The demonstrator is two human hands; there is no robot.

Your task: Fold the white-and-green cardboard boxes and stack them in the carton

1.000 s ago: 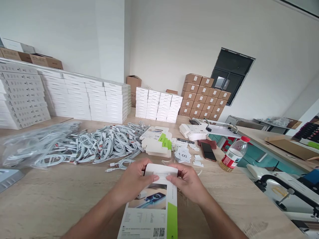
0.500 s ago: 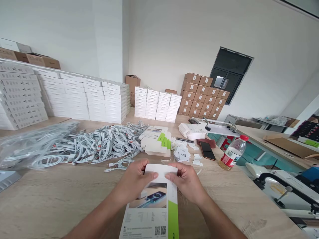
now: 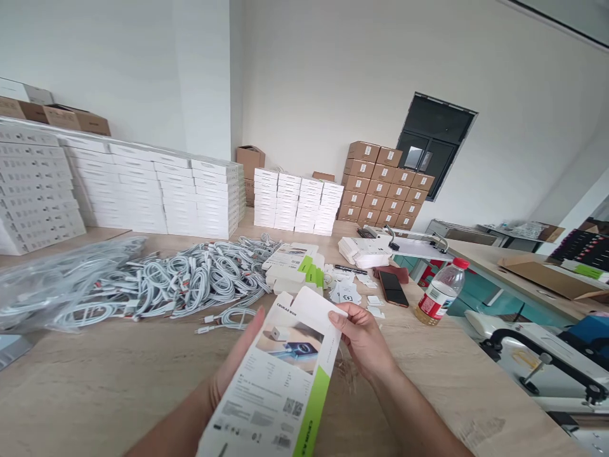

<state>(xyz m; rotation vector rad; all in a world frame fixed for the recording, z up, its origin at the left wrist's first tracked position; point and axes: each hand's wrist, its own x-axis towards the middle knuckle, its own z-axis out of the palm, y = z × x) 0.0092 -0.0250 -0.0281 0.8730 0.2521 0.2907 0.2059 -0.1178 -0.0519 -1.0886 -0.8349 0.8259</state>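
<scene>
Holding a flat white-and-green printed carton (image 3: 273, 387) above the wooden table (image 3: 109, 393), the left hand (image 3: 233, 374) gripped its lower-left edge, thumb visible, fingers hidden behind. The right hand (image 3: 364, 339) pinched the upper-right edge between closed fingers. Long axis ran lower left to upper right, upper end nearest the right hand.

The printed card (image 3: 280, 381) is smooth paper stock with a faint gloss. The surface (image 3: 118, 393) is matt, wood-grain laminate. The cables (image 3: 190, 279) look like smooth white plastic, and the bag (image 3: 61, 285) at their left end is thin, shiny clear plastic. The bottle (image 3: 440, 298) is glossy clear plastic, the phone (image 3: 393, 289) has a glossy dark screen, and the cartons (image 3: 380, 181) are matt brown cardboard.
</scene>
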